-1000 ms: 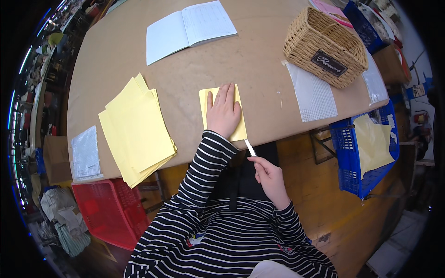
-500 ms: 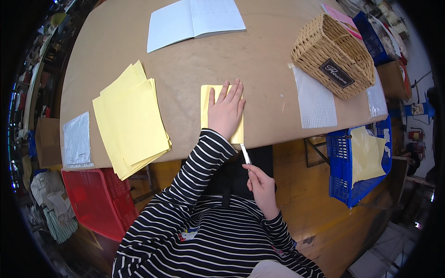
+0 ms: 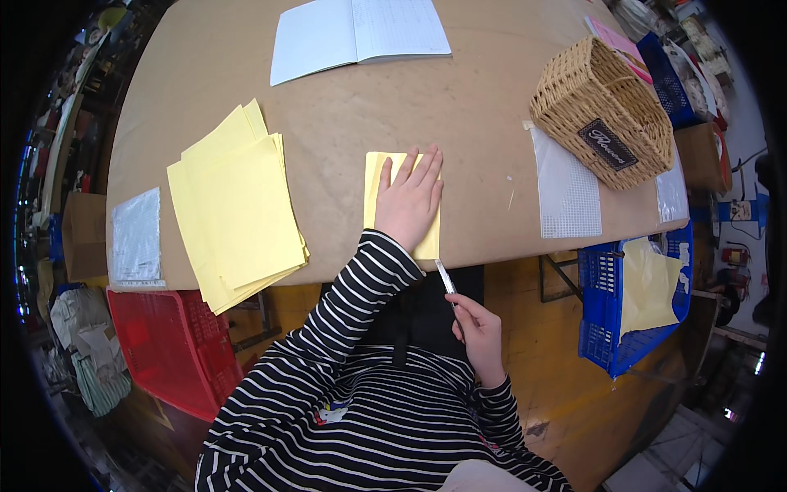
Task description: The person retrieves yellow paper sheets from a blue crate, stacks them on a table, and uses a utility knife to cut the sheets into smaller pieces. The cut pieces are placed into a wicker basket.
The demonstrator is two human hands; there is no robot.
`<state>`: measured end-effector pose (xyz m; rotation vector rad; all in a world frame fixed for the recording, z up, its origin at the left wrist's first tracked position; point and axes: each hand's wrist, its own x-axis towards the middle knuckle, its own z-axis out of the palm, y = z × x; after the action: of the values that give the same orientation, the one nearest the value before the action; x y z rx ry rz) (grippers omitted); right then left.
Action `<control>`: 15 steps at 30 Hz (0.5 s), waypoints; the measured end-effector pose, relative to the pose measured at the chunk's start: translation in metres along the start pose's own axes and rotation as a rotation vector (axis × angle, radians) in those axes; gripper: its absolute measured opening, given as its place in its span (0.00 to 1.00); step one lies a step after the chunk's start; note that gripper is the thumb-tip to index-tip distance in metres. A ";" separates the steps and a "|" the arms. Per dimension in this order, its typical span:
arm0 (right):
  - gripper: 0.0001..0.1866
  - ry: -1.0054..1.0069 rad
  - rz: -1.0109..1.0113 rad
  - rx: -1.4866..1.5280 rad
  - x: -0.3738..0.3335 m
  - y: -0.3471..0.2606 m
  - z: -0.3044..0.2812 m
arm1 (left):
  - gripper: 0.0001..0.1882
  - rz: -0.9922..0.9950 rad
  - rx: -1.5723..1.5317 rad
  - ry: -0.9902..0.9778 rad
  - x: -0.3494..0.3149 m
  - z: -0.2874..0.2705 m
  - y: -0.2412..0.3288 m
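A folded sheet of yellow paper (image 3: 378, 184) lies near the table's front edge. My left hand (image 3: 407, 209) rests flat on it, its fingers stretched toward the far end and slightly apart. Below the table edge, my right hand (image 3: 479, 338) is closed round the handle of a slim utility knife (image 3: 445, 276). The pale, narrow front part of the knife points up and left, with its tip at the paper's near right corner. Whether the tip is inside the fold I cannot tell. To the left, a loose stack of larger yellow sheets (image 3: 234, 205) overhangs the edge.
An open notebook (image 3: 316, 41) lies at the far side. A wicker basket (image 3: 566, 107) stands at the right, partly on a white gridded sheet (image 3: 567, 193). Below the table are a red crate (image 3: 164, 344) at left and a blue crate (image 3: 600, 307) holding yellow paper at right.
The whole view has shifted slightly. My right hand and the knife have moved a little down and right, and the knife leans more. My left hand stays flat on the folded paper.
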<state>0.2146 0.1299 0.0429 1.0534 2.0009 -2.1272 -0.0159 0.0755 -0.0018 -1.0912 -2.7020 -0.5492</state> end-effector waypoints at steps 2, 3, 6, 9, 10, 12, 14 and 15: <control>0.13 -0.020 -0.023 0.038 0.005 -0.002 -0.004 | 0.24 0.002 0.000 -0.012 0.000 0.000 0.000; 0.13 -0.028 -0.036 0.052 0.009 -0.004 -0.005 | 0.25 0.000 0.000 -0.019 0.000 0.000 0.000; 0.13 -0.034 -0.045 0.033 0.024 -0.010 -0.008 | 0.25 0.002 -0.002 -0.017 -0.001 0.000 0.000; 0.13 -0.053 -0.085 0.020 0.042 -0.018 -0.007 | 0.25 -0.002 -0.018 -0.006 -0.001 0.000 0.000; 0.13 -0.057 -0.098 0.022 0.048 -0.021 -0.007 | 0.25 -0.003 -0.031 -0.006 -0.001 0.000 0.000; 0.14 -0.054 -0.117 0.033 0.058 -0.026 -0.006 | 0.24 0.001 -0.027 0.002 0.000 0.000 0.000; 0.14 0.014 -0.150 -0.130 0.062 -0.029 -0.007 | 0.24 0.005 -0.030 0.006 -0.001 0.001 0.000; 0.14 0.046 -0.186 -0.220 0.062 -0.031 -0.007 | 0.24 0.004 -0.034 0.008 -0.001 0.002 0.000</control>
<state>0.1556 0.1666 0.0396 0.9227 2.3739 -1.9158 -0.0157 0.0757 -0.0037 -1.1003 -2.6921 -0.5993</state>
